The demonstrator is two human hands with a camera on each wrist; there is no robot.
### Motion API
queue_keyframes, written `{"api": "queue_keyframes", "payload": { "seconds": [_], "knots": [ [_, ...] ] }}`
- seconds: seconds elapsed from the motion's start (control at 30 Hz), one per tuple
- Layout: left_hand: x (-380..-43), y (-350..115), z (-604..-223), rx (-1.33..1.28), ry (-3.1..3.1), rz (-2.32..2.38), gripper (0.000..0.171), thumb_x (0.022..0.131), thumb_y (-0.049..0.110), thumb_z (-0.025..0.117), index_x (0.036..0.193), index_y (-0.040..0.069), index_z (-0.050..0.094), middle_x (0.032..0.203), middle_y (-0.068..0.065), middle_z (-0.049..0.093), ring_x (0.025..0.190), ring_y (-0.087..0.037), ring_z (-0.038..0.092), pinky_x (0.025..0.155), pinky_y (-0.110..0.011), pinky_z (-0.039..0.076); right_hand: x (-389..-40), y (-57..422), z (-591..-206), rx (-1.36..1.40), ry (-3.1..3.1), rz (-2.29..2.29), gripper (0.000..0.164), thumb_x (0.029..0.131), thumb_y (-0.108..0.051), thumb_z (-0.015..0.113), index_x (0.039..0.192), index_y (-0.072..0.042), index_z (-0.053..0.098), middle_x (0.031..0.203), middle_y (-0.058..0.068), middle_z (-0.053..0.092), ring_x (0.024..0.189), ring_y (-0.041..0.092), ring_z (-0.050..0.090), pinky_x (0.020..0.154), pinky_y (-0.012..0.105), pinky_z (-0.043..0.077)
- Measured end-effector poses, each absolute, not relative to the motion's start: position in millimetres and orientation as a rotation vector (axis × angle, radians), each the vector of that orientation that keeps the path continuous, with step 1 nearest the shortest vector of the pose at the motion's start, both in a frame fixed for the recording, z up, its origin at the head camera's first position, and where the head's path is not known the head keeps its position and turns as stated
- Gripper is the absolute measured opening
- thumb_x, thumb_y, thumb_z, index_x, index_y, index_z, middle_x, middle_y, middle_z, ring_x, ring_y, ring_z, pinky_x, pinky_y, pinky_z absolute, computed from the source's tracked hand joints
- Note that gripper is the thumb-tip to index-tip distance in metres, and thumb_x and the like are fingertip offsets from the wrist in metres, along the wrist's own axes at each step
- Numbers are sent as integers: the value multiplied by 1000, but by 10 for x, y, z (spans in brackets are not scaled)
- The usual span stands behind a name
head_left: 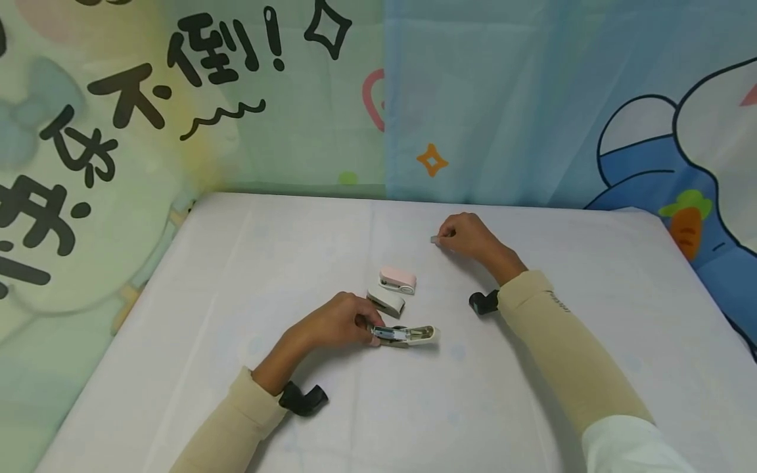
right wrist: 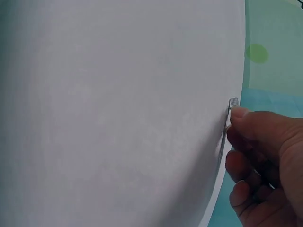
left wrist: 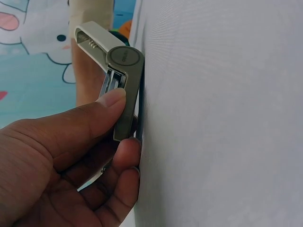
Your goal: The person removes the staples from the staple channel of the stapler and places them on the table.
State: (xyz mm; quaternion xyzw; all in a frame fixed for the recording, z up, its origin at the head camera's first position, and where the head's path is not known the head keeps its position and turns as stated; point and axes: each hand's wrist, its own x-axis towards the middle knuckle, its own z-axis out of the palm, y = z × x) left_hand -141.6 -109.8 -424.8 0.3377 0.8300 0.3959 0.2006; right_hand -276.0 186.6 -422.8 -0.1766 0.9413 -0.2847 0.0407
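Observation:
My left hand (head_left: 343, 320) grips a pale stapler (head_left: 422, 335) low over the white table. Its top cover is swung wide away from the base, and the thumb presses beside the metal staple channel in the left wrist view, where the dark round hinge (left wrist: 125, 56) shows. Farther back on the right, my right hand (head_left: 468, 235) pinches a short strip of staples (right wrist: 234, 102) between thumb and finger, close to the tabletop. Just beyond the left hand lie a grey-white stapler (head_left: 386, 302) and a pink stapler (head_left: 397, 278), both closed.
A white cloth (head_left: 284, 249) covers the table. Behind its far edge hangs a printed curtain (head_left: 485, 98) with cartoon figures and lettering. Black wrist mounts (head_left: 303, 401) stick out from both sleeves near the tabletop.

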Motion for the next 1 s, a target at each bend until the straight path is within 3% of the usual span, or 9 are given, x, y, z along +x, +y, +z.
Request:
{"api": "queue_keyframes", "payload": {
  "seconds": [0.57,0.8,1.0],
  "knots": [
    [-1394,-1100,-4255,907,2352,1090,17,76,4,82,91,11,75,83,9,66,68,-7,58,62,-25,49,-2564,1974,-4071,-694,2890,-695,7,88,0,68,91,3,74,96,14,64,87,29,58,79,42,47],
    [-1377,-1110,-4267,888,2359,1104,17,77,8,83,91,12,75,83,8,63,69,-9,57,62,-25,48,-2225,1796,-3909,-1053,2805,-893,8,91,-3,66,93,-1,74,91,5,65,73,17,55,63,34,46],
    [-1369,-1053,-4307,894,2357,1127,17,78,13,83,93,10,75,83,6,60,72,-10,55,64,-26,47,-1944,1703,-3894,-1161,2578,-968,8,93,-14,68,92,-10,75,88,-8,64,74,10,55,69,34,48]
  ]
}}
